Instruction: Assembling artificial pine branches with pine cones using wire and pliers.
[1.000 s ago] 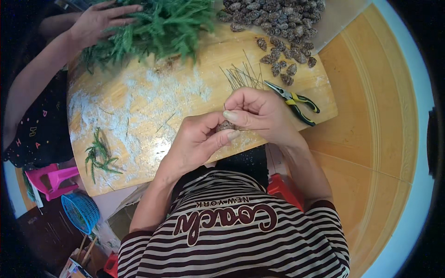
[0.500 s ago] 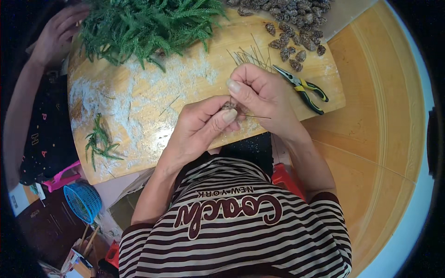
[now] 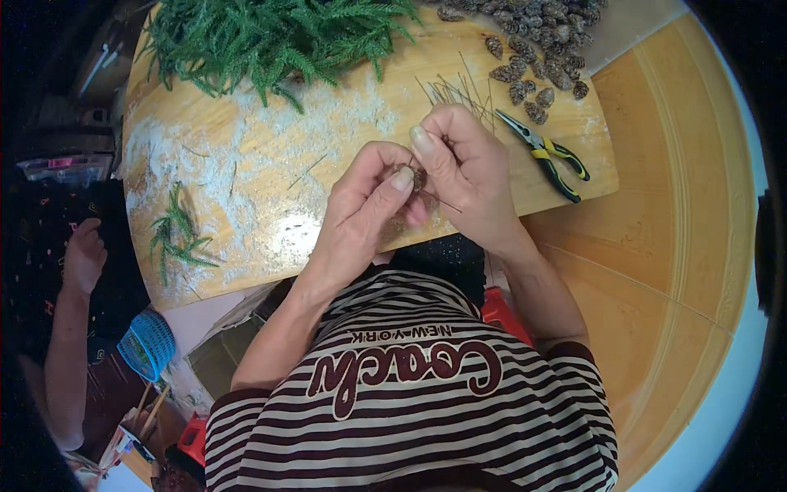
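A small brown pine cone [image 3: 420, 178] is pinched between the thumb and fingers of my left hand [image 3: 361, 201], above the table's near edge. Thin wire [image 3: 443, 202] runs out from the cone toward the lower right. Close against it, my right hand [image 3: 469, 164] is closed, thumb pressed to the forefinger, on what looks like the wire's other end; the fingertips hide most of it. Several loose wires [image 3: 463, 92] lie just beyond my right hand. To its right rest long-nose pliers [image 3: 548, 156] with black and yellow handles.
Green artificial pine sprigs [image 3: 270, 41] are heaped at the far left of the wooden table [image 3: 262, 275], pine cones [image 3: 561, 37] at the far right. White flakes dust the top; a small sprig [image 3: 176, 238] lies near left. Beside the table are another person's hand [image 3: 84, 256] and a blue basket [image 3: 147, 344].
My hands stay together, with the right turned slightly and the wire tail now slanting more downward. The other person's hand has moved from the far left sprigs down beside the table.
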A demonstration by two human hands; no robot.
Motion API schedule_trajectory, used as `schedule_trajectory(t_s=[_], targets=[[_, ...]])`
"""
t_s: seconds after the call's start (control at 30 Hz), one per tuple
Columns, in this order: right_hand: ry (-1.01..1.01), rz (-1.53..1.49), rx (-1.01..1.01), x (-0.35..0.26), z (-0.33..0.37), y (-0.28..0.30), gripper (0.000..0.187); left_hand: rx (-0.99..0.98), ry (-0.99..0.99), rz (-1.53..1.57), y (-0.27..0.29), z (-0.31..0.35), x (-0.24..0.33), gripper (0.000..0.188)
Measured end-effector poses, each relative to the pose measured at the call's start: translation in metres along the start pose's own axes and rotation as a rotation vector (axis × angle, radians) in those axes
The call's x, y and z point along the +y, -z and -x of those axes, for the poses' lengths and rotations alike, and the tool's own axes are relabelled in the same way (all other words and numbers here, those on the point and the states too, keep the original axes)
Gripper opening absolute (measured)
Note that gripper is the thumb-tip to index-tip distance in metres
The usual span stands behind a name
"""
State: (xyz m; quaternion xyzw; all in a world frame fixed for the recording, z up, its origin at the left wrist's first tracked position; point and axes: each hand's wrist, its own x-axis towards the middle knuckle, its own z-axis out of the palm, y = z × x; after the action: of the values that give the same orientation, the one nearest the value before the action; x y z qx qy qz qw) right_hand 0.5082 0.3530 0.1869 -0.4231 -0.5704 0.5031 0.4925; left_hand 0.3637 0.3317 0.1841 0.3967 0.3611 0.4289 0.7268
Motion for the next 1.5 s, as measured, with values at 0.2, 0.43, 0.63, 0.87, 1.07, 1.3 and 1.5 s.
schedule_trajectory(t_s=[0.2,0.43,0.63,0.87,1.07,1.3,1.5], targets=[[-0.127,-0.031,-0.065,0.005,-0.007,0.028,0.028,0.081,-0.103,-0.095,0.012,-0.001,-0.001,0.019],[-0.227,0.210,-0.570,-0.021,-0.006,0.037,0.030,0.055,-0.113,-0.249,0.013,0.002,0.001,0.020],[0.020,0.352,-0.445,-0.014,0.011,0.024,0.027,0.032,-0.185,-0.206,0.008,0.000,-0.002,0.019],[0.242,0.692,-0.312,-0.010,0.018,0.024,0.009,0.054,-0.242,-0.443,0.009,-0.002,-0.009,0.018],[0.190,0.679,-0.380,-0.010,0.018,0.035,0.018,-0.025,-0.232,-0.864,0.008,-0.005,0.003,0.022],[-0.265,0.103,-0.430,-0.011,0.001,0.051,0.026,-0.103,-0.209,-0.576,0.011,-0.006,0.001,0.018],[-0.068,0.080,-0.345,0.009,0.000,0.042,0.026,-0.106,-0.069,-0.348,0.005,-0.005,-0.001,0.019]])
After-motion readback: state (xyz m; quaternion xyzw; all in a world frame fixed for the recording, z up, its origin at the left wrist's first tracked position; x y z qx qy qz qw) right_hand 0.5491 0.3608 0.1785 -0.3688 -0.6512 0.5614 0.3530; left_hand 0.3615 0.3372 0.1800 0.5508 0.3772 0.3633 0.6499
